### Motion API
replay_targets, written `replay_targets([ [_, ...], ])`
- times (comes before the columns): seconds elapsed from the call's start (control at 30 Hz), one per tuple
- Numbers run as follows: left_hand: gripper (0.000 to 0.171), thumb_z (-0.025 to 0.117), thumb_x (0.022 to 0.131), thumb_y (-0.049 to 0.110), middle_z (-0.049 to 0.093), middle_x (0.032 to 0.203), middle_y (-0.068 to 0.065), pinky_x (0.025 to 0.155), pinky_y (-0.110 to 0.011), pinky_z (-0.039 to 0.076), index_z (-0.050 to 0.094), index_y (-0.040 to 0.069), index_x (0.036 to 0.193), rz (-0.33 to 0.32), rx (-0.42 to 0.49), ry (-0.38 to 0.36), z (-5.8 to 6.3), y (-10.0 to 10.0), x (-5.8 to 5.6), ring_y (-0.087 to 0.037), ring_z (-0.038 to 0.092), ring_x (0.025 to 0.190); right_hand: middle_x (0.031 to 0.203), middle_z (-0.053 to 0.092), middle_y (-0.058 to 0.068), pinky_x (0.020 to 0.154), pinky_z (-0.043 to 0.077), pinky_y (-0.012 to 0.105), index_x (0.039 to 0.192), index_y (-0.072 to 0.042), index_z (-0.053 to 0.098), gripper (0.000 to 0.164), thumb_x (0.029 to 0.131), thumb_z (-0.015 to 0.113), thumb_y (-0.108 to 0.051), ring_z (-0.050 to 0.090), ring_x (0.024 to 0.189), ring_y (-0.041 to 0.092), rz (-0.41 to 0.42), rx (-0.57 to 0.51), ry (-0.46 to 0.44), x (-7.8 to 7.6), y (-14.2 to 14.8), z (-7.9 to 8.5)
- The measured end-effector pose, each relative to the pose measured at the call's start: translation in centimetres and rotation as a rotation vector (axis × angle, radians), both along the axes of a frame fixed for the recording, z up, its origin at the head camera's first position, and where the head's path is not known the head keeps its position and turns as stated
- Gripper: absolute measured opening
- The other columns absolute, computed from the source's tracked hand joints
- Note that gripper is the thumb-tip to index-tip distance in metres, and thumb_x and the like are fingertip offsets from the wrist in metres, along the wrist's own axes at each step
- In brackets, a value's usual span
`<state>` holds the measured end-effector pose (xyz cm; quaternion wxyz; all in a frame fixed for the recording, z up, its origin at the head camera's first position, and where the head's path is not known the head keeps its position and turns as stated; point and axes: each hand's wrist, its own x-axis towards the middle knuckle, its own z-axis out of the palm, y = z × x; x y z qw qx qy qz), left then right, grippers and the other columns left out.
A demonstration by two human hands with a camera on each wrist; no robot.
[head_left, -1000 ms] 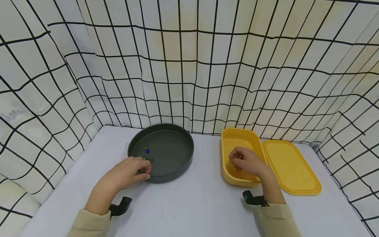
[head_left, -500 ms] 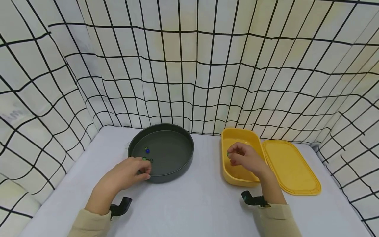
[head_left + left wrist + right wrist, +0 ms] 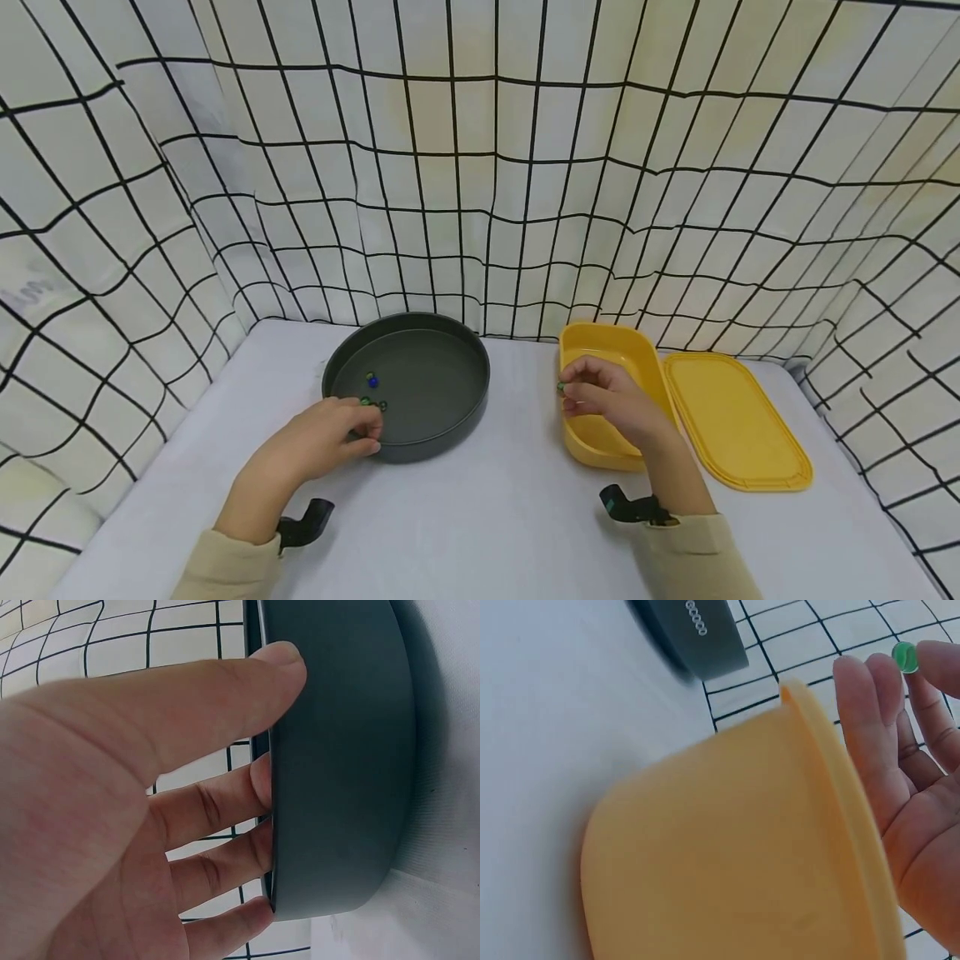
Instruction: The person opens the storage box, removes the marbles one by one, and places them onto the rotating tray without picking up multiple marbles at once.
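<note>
My left hand [image 3: 322, 429] holds the near-left rim of a round dark grey pan [image 3: 438, 387]. In the left wrist view its thumb lies against the pan's outer wall and the other fingers [image 3: 217, 866] reach over the rim to the inside. Several small marbles lie in the pan's left part, among them a blue marble [image 3: 372, 382]. Over the left side of a yellow box [image 3: 600, 437], my right hand [image 3: 618, 404] pinches a green glass marble [image 3: 904, 657] between thumb and finger, above the box's rim level.
To the right of the box, its yellow lid [image 3: 738, 421] lies flat on the white tablecloth [image 3: 487, 517]. A black grid net [image 3: 495, 167] stands around the back and sides of the table. Each wrist carries a black camera mount [image 3: 306, 523].
My right hand has risen from inside the yellow box and shifted left towards its left rim, the green marble now showing at its fingertips. The left hand stays at the pan's rim.
</note>
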<state>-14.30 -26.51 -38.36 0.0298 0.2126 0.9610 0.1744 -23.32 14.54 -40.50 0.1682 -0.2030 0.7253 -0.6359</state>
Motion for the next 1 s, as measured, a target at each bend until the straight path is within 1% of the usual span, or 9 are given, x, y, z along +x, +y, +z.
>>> replay_targets([
  [0.17,0.022,0.077,0.087,0.022,0.057,0.085,0.013,0.070,-0.033,0.043,0.057,0.028,0.082,-0.002,0.002,-0.001,0.0,0.0,0.0,-0.008,0.052,0.078,0.103,0.061,0.020,0.083,0.058,0.039,0.113,0.004,0.055,0.018,0.099,0.058,-0.008,0.067,0.088,0.027,0.023,-0.035,-0.019,0.3,-0.5,0.2],
  [0.37,0.021,0.078,0.087,0.022,0.057,0.084,0.013,0.070,-0.033,0.043,0.057,0.028,0.082,-0.001,0.005,0.003,-0.1,-0.1,0.0,-0.009,0.052,0.078,0.101,0.060,0.013,0.084,0.058,0.039,0.113,0.003,0.054,0.016,0.100,0.057,-0.007,0.066,0.086,0.023,0.046,-0.063,-0.037,0.3,-0.9,0.1],
  [0.63,0.021,0.078,0.087,0.022,0.056,0.085,0.013,0.069,-0.032,0.042,0.058,0.028,0.083,-0.002,0.003,0.003,-0.2,-0.2,0.0,-0.009,0.051,0.077,0.101,0.061,0.013,0.086,0.057,0.041,0.111,0.000,0.055,0.015,0.099,0.058,-0.008,0.065,0.086,0.022,0.059,-0.086,-0.074,0.5,-1.6,0.3],
  [0.87,0.022,0.078,0.087,0.023,0.056,0.084,0.013,0.069,-0.032,0.042,0.057,0.028,0.082,-0.001,-0.006,-0.001,-0.3,-0.2,0.0,-0.007,0.049,0.076,0.102,0.061,0.013,0.086,0.057,0.040,0.112,0.000,0.056,0.015,0.099,0.057,-0.008,0.064,0.087,0.022,0.059,-0.087,-0.085,0.7,-1.9,0.3],
  [1.0,0.022,0.078,0.087,0.023,0.056,0.085,0.013,0.069,-0.032,0.042,0.057,0.028,0.082,0.003,-0.001,-0.006,-0.2,-0.2,0.0,-0.009,0.051,0.078,0.102,0.062,0.012,0.087,0.057,0.041,0.111,-0.001,0.056,0.014,0.099,0.058,-0.008,0.064,0.086,0.022,0.058,-0.099,-0.105,0.9,-2.2,0.3],
])
